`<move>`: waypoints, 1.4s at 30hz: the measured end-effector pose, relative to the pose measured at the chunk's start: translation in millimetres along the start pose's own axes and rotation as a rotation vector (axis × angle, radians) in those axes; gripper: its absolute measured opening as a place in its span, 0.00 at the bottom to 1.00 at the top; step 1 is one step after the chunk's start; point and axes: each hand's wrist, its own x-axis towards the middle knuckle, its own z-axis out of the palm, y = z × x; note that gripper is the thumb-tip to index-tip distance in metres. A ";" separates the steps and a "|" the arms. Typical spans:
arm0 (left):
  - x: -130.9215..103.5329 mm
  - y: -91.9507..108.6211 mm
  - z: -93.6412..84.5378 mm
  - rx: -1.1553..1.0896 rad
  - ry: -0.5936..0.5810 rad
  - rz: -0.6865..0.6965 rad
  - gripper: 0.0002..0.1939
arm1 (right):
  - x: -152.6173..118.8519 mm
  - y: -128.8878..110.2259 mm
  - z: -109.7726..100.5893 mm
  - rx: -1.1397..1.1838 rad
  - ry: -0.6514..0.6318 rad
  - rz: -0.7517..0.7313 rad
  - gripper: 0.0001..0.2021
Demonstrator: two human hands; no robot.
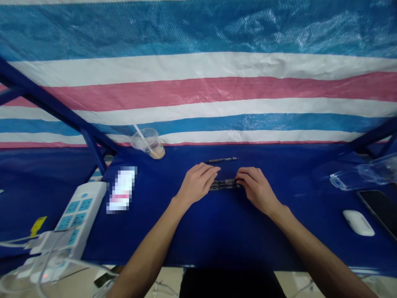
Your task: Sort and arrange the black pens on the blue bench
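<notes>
Several dark pens (225, 184) lie side by side in a flat bundle on the blue tabletop, between my two hands. My left hand (198, 182) is closed around their left ends, its fingers close together and hiding the tips. At the right ends, my right hand (256, 186) pinches the bundle between thumb and fingers. Just behind the bundle, a single dark pen (222, 159) rests apart from the others, roughly parallel to them and touched by neither hand.
Left of my hands are a blurred-out lit phone (122, 189), a plastic cup with a straw (150, 145) and a white power strip (76, 215) with cables. At right are a white earbud case (359, 222), a dark phone (380, 209) and a clear plastic container (366, 171). Striped sheeting (198, 93) hangs behind.
</notes>
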 end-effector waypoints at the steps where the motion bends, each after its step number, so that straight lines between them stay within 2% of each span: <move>1: -0.1 1.2 0.8 -0.012 -0.008 0.022 0.14 | 0.0 1.2 0.7 0.019 0.014 0.005 0.09; 7: 0.0 7.6 7.0 -0.036 -0.014 0.057 0.12 | -1.9 -1.8 5.1 0.097 -0.058 0.062 0.11; 14: 0.6 10.2 8.2 -0.016 0.008 0.078 0.10 | -1.6 -7.7 7.2 0.194 -0.067 0.084 0.11; 21: 1.0 15.4 9.8 0.045 -0.016 0.061 0.12 | -5.7 -6.5 12.0 0.123 -0.023 0.040 0.12; 24: 1.0 16.4 10.6 0.073 -0.009 0.044 0.16 | -2.7 -10.3 9.7 0.105 -0.010 0.027 0.12; 28: -0.2 14.0 11.3 0.108 -0.008 0.006 0.20 | 4.5 -11.5 4.1 0.092 -0.042 0.002 0.12; 35: -1.6 8.1 13.0 0.052 0.048 0.012 0.10 | 20.9 -0.3 -6.4 0.068 -0.131 0.027 0.10; 37: -1.7 7.6 13.1 0.043 0.060 0.015 0.07 | 25.1 0.5 -4.8 0.089 -0.134 0.030 0.08; 42: -0.6 7.7 9.3 0.041 0.075 -0.029 0.07 | 24.6 -1.6 8.6 0.042 -0.106 -0.032 0.10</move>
